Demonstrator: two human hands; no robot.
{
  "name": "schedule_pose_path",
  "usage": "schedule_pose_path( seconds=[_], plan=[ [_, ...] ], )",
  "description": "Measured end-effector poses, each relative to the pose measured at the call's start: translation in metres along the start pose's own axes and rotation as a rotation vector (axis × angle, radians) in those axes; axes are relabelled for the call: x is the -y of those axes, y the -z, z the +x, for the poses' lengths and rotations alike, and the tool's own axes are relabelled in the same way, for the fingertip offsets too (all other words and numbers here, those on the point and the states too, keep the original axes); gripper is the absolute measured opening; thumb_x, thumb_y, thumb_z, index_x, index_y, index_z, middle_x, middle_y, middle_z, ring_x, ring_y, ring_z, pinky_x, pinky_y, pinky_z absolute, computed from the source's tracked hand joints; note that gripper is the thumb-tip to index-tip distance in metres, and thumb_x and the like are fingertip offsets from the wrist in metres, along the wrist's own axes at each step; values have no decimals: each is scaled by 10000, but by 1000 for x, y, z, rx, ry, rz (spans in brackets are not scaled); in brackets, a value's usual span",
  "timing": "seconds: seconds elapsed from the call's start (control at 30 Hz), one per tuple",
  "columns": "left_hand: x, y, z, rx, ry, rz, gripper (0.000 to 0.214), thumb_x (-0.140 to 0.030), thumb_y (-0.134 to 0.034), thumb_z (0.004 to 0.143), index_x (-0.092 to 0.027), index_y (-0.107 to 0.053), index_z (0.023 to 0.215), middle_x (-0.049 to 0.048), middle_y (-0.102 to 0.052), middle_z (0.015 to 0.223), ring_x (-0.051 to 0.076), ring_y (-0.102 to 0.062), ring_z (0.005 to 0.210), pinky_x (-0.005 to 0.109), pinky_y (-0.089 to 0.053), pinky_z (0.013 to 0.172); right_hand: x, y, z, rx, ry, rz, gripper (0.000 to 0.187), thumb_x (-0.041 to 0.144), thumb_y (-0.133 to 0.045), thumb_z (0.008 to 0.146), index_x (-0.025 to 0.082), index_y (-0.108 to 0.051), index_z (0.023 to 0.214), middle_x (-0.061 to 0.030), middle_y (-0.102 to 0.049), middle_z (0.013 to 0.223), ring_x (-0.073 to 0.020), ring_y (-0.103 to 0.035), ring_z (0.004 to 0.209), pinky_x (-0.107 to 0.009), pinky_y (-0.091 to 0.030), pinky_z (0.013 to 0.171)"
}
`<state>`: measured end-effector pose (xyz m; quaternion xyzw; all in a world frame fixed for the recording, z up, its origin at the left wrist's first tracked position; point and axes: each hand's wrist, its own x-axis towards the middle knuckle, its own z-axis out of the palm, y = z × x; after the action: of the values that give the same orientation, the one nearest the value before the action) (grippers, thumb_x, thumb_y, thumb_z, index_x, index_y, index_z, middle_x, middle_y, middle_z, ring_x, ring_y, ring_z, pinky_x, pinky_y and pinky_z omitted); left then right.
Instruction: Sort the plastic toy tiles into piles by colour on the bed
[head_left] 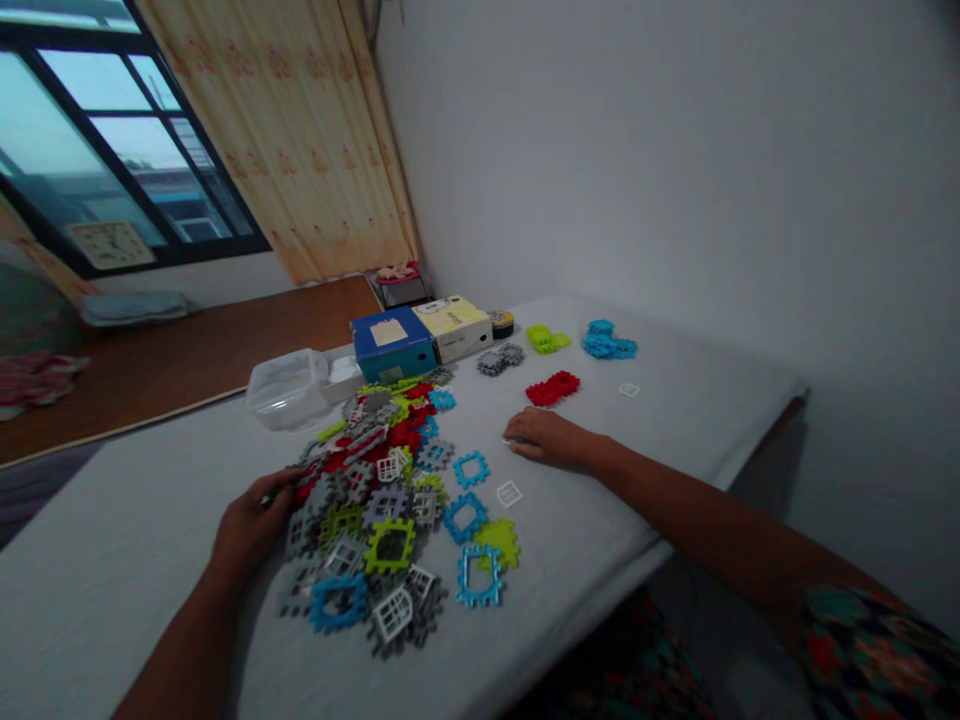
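My left hand (259, 515) is at the left edge of a heap of interlocking plastic building tiles, its fingers curled and touching the heap near some red tiles (304, 490); what it grips, if anything, is hidden. My right hand (551, 437) rests on the table to the heap's right, fingers closed. A small white piece (507, 441) shows at its fingertips, too little of it to name. A white window-shaped insert (510, 494) lies just below that hand. Blue frame tiles (465, 516) and a lime-green tile (499, 543) are spread along the heap's right side.
Beyond my right hand are stacked red tiles (553, 388), grey tiles (500, 359), lime tiles (547, 340) and blue tiles (607, 341). Another white insert (629, 390) lies farther right. A clear plastic tub (289, 390), blue box (394, 345) and yellow-white box (455, 328) stand behind the heap.
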<state>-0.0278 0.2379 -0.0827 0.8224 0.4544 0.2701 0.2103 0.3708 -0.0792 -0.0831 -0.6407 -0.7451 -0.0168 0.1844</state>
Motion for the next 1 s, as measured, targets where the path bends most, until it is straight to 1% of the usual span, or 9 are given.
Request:
schedule_pose_path(
  seconds=[0.13,0.3,0.43,0.57,0.63,0.7,0.87,0.93,1.0],
  plan=[
    [-1,0,-1,-6,8,-12,415,-436,-545,764,-246,-773,1055,69,-746,1167,303,-686,1087,446,-511,1012,-12,7,-4,-90,-255,-117,272,258,-473,995,173,-718,1078,-111,-738,1025,-198,-648,908,-300,-464,828],
    [-4,2,-2,2,6,-36,411,-431,-548,753,-240,-771,1040,68,-749,1161,302,-681,1097,444,-501,1027,-74,55,-46,-276,-667,-238,278,298,-487,970,197,-736,1044,-86,-746,1072,-199,-654,967,-279,-455,808],
    [-5,2,-1,5,30,-38,409,-430,-547,759,-238,-771,1043,78,-743,1174,315,-672,1115,459,-491,1038,-118,87,-101,-177,-1040,-297,256,286,-528,928,199,-757,999,-84,-751,1067,-221,-669,950,-287,-446,753],
    [-5,1,-1,-2,49,-41,378,-411,-553,760,-249,-774,1019,81,-750,1149,317,-686,1085,455,-512,1010,-118,93,-120,-114,-1172,-285,265,321,-592,891,204,-744,1074,-97,-720,1148,-259,-662,1002,-309,-455,736],
    [-6,1,-2,-8,51,-33,377,-405,-556,755,-247,-773,1019,80,-753,1136,313,-687,1085,446,-514,1010,-102,91,-106,-160,-1077,-301,290,329,-604,891,188,-730,1111,-121,-698,1183,-269,-654,1015,-325,-466,760],
    [-8,2,-2,-5,45,-22,391,-407,-560,752,-240,-771,1037,82,-753,1139,310,-683,1094,444,-508,1018,-75,87,-80,-154,-849,-193,267,316,-596,906,185,-731,1096,-116,-705,1142,-242,-657,981,-319,-478,793],
    [-15,4,-6,-6,19,-23,400,-412,-555,742,-228,-775,1020,80,-746,1162,299,-678,1109,431,-503,1026,10,57,-14,143,-112,361,317,324,-669,881,218,-704,1178,-73,-688,1119,-158,-658,851,-270,-507,794],
    [-17,5,-8,-1,13,-33,411,-417,-549,743,-218,-772,1026,85,-744,1167,289,-684,1098,421,-511,1017,36,41,-1,245,33,426,379,332,-721,845,215,-694,1204,-80,-663,1159,-145,-652,828,-263,-510,787],
    [-18,5,-9,10,4,-39,432,-427,-545,747,-202,-767,1041,97,-742,1169,288,-684,1097,418,-511,1015,50,28,6,283,58,403,365,301,-757,811,204,-712,1160,-80,-662,1139,-144,-645,823,-257,-503,784]
  ],
)
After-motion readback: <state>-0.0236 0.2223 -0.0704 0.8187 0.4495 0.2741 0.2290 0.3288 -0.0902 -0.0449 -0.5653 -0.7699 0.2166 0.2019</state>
